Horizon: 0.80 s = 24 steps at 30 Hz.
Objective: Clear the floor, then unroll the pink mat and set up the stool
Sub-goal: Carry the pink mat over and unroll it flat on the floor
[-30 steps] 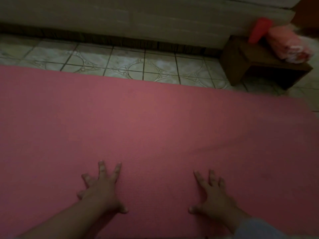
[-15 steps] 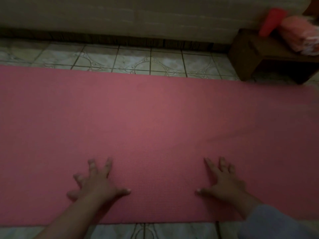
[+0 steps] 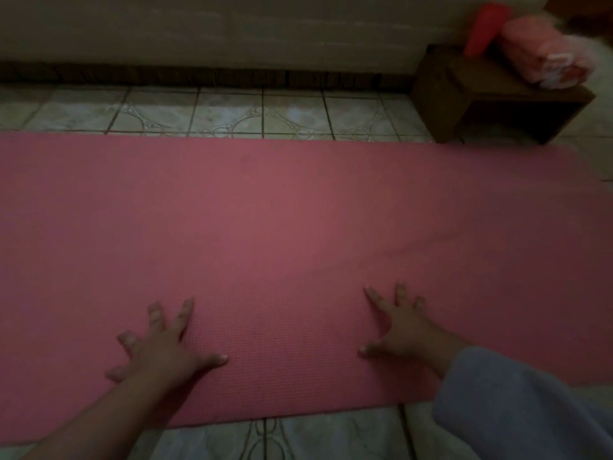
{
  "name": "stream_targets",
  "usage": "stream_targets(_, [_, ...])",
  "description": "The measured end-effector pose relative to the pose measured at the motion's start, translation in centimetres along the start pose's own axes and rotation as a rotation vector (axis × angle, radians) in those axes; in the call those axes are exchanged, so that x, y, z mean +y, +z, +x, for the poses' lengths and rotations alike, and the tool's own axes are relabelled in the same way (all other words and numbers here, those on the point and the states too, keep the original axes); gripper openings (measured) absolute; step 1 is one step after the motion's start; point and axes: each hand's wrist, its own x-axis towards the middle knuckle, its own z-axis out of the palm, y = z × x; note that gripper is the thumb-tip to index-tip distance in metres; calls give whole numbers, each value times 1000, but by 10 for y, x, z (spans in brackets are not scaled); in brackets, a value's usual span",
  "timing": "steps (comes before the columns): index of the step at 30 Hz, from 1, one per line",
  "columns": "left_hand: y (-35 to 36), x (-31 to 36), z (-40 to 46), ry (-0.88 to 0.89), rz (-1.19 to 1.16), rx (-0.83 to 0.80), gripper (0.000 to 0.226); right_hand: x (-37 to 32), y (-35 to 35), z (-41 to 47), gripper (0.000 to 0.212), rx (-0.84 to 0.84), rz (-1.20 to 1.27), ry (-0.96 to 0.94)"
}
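The pink mat [image 3: 282,220] lies unrolled across the tiled floor, filling most of the view; a slight ripple runs through its right part. My left hand [image 3: 162,346] rests flat on the mat near its front edge, fingers spread. To its right, my right hand [image 3: 404,330] also presses flat on the mat with fingers apart, a grey-blue sleeve behind it. A low dark wooden stool [image 3: 481,97] stands upright at the back right, just beyond the mat's far edge.
A red object [image 3: 486,28] and a pink wrapped bundle [image 3: 544,58] sit on the stool. Patterned floor tiles [image 3: 229,114] show behind the mat and along its front edge. A pale wall with a dark skirting [image 3: 199,76] runs along the back.
The view has pulled back, so the mat's front edge and tiles beneath it now show. Both hands have stayed flat on the mat, sliding slightly apart.
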Motion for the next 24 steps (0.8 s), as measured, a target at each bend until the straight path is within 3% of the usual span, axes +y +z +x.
stream_targets(8, [-2,-32,-2,-165,-98,127,146,6,20,-18,124,25,-51,14])
stream_targets(24, [12,-5,-19,-162,-19,79,140,42,13,-25,131,38,-110,-61])
